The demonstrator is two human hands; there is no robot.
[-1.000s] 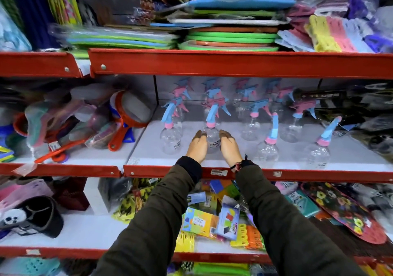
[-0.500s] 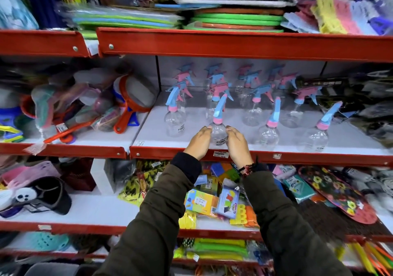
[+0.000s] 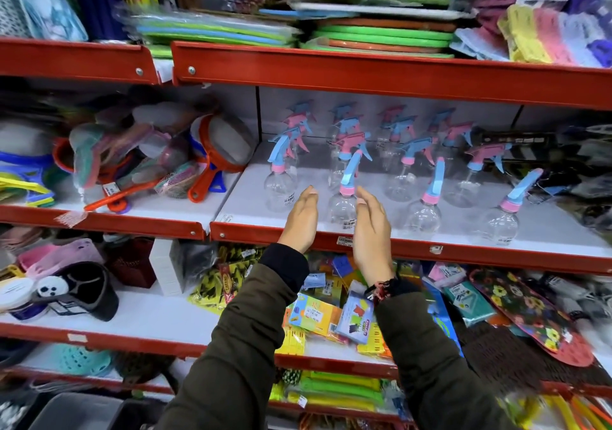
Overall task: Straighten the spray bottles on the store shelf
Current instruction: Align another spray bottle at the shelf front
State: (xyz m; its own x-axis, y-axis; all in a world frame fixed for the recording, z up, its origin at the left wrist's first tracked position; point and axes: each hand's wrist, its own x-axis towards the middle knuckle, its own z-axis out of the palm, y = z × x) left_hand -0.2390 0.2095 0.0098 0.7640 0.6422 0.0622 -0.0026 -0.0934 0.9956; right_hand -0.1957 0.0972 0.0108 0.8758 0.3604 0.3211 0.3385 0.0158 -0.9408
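Several clear spray bottles with pink and blue trigger heads stand in rows on the white middle shelf (image 3: 546, 230). One front-row spray bottle (image 3: 342, 206) stands upright near the red shelf edge. My left hand (image 3: 300, 219) and my right hand (image 3: 372, 227) flank it, fingers extended, palms facing each other. Both hands are a small gap away from the bottle and hold nothing. More front bottles stand to the left (image 3: 280, 186) and right (image 3: 424, 212), (image 3: 500, 222), their heads pointing different ways.
Sieves and plastic kitchenware (image 3: 212, 151) crowd the shelf section on the left. Foam mats (image 3: 384, 32) lie on the shelf above. Packaged goods (image 3: 314, 317) fill the shelf below. Dark packaged items (image 3: 563, 151) sit right of the bottles.
Both hands held the front bottle's sides, drew it toward the shelf edge, and have now come off it and spread slightly apart. The camera has tilted down a little.
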